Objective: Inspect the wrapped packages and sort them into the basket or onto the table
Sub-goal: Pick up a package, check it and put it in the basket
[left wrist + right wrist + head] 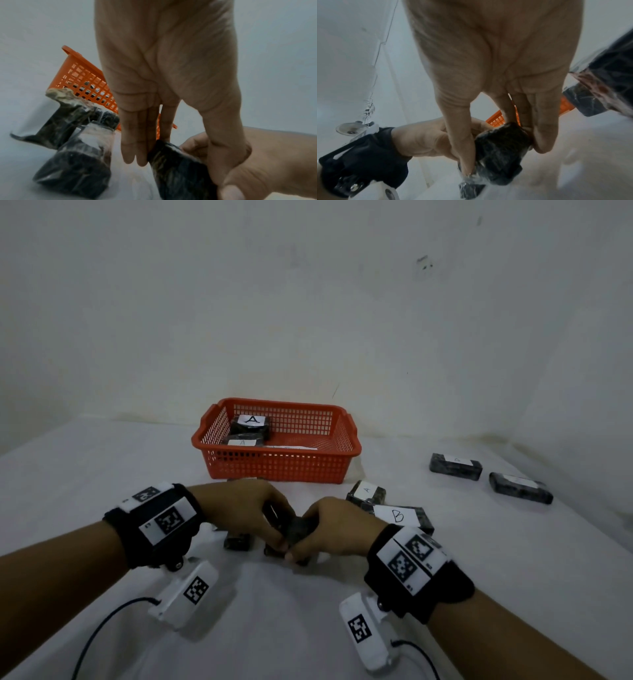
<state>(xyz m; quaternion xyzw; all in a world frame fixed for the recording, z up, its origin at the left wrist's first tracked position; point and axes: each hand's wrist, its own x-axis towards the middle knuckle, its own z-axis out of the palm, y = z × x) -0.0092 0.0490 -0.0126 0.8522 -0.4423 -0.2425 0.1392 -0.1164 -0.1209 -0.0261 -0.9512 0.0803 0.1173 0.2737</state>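
Both hands hold one dark wrapped package (297, 529) low over the white table, in front of the orange basket (277, 465). My left hand (274, 537) pinches it between fingers and thumb; the left wrist view shows the package (178, 173) against the fingers (137, 148). My right hand (303, 547) grips the other end; in the right wrist view the package (501, 148) sits between thumb and fingers (542, 132). No label shows on it. The basket holds packages labelled A (251, 422).
Loose packages lie under and behind my hands (236, 541). One marked A (366, 491) and one marked B (399, 515) lie to the right. Two more (455, 466) (520, 487) rest near the table's right edge. A white wall stands behind the basket.
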